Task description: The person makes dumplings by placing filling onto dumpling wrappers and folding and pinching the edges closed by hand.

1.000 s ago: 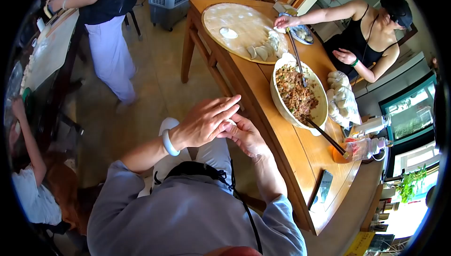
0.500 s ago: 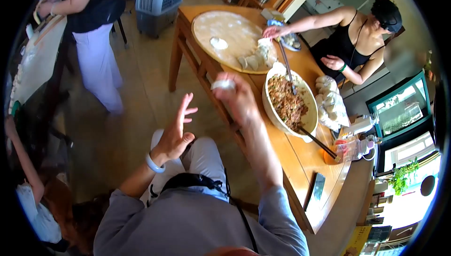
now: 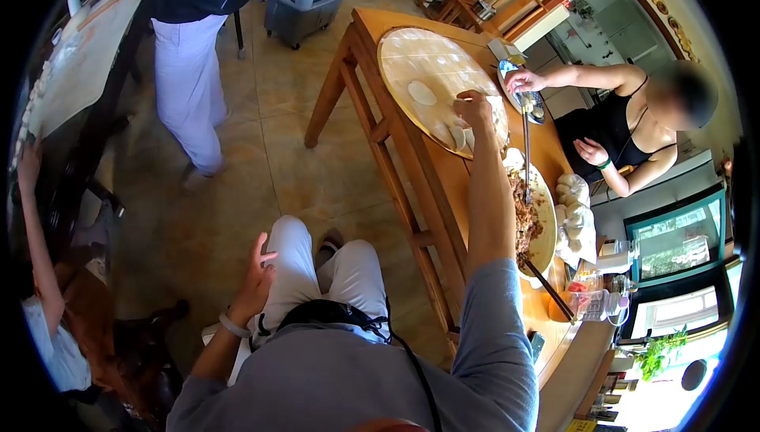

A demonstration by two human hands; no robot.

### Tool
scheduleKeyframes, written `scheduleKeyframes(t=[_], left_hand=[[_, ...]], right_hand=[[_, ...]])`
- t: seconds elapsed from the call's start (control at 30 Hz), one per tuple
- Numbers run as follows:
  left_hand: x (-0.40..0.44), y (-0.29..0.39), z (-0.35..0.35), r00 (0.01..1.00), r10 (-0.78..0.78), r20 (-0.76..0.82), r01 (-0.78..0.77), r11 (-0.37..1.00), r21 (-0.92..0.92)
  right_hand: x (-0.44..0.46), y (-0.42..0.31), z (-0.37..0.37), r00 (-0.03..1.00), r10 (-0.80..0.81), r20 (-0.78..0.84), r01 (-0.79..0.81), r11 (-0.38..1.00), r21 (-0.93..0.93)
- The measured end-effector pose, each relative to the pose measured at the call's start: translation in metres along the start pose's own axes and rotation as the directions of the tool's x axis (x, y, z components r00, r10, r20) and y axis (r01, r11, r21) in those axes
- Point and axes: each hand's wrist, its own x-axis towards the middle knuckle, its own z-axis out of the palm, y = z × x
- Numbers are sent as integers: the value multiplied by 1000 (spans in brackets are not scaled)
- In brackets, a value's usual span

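Note:
My right hand (image 3: 475, 109) reaches out over the floured round board (image 3: 404, 56), its fingers closed; what they hold, if anything, is hidden. Folded dumplings (image 3: 459, 137) lie on the board beside and below it. A flat white wrapper (image 3: 422, 93) rests to the left of this hand. My left hand (image 3: 255, 280) is near my knee, fingers apart and holding nothing. The bowl (image 3: 543, 230) of minced filling (image 3: 525, 222) is partly covered by my right forearm, with chopsticks (image 3: 552, 292) resting in it.
Across the wooden table (image 3: 443, 202), a person's hand (image 3: 524, 81) is over a blue-rimmed plate (image 3: 538, 111). A bag of white balls (image 3: 575, 218), bottles (image 3: 598, 305) and a phone (image 3: 537, 345) stand or lie farther right. Others work at the left table (image 3: 87, 76).
My right hand has moved from my lap to the board, carrying a white dumpling on the way. My left hand has parted from it and dropped lower left. The view has shifted.

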Motion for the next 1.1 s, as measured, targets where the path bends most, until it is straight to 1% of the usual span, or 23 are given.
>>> scheduleKeyframes(t=[0.1, 0.17, 0.2, 0.27, 0.3, 0.33, 0.4, 0.43, 0.5, 0.53, 0.63, 0.67, 0.73, 0.77, 0.87, 0.97, 1.07, 1.1], left_hand=[[-4, -19, -5, 999, 41, -16, -40, 997, 60], [2, -14, -2, 999, 40, -29, -38, 998, 46], [5, -11, 1, 999, 32, -34, -30, 999, 36], [10, -3, 5, 998, 63, -28, -63, 998, 0], [14, 2, 7, 996, 82, -29, -82, 996, -17], [15, 9, 8, 994, 107, -28, -108, 994, -28], [16, 14, 8, 997, 76, -24, -76, 997, 9], [17, 15, 8, 997, 66, -28, -65, 997, 29], [17, 12, 8, 996, 91, -23, -90, 995, 47], [14, 10, 6, 995, 96, -19, -94, 994, 59], [9, 15, 5, 994, 102, -37, -101, 994, 37], [6, 15, 4, 996, 84, -42, -81, 994, 69], [4, 13, 5, 997, 55, -55, -48, 991, 124], [4, 10, 5, 997, 66, -49, -60, 992, 110], [1, 6, 5, 996, 84, -32, -81, 993, 90], [4, 13, 7, 996, 90, -11, -88, 993, 84], [8, 15, 8, 995, 103, -11, -102, 992, 71], [10, 16, 9, 994, 111, -3, -111, 991, 76]], right_hand=[[-7, -3, -4, 996, -13, 90, 20, 997, -70], [-7, -7, -12, 989, -36, 147, 49, 995, -87], [-4, -11, -16, 981, -80, 178, 115, 974, -193], [-6, -27, -22, 973, -123, 193, 189, 907, -376], [-8, -28, -22, 980, -122, 158, 171, 920, -353], [-13, -29, -19, 978, -159, 138, 192, 940, -282], [-9, -44, -17, 967, -249, 56, 255, 958, -130], [-9, -52, -11, 951, -299, 74, 305, 947, -99], [-17, -69, -8, 966, -204, 156, 222, 970, -103], [-9, -64, 4, 981, -106, 161, 121, 989, -83], [-5, -64, 18, 989, -57, 133, 72, 991, -112], [-3, -63, 18, 983, -67, 171, 82, 994, -79], [-4, -64, 15, 975, -56, 214, 74, 994, -77], [-5, -66, 15, 970, -50, 240, 71, 994, -77], [-4, -61, 20, 971, -149, 189, 182, 968, -174], [-2, -58, 26, 975, -178, 134, 198, 969, -150], [2, -56, 26, 976, -159, 149, 162, 987, -7], [7, -55, 28, 978, -170, 117, 159, 982, 101]])
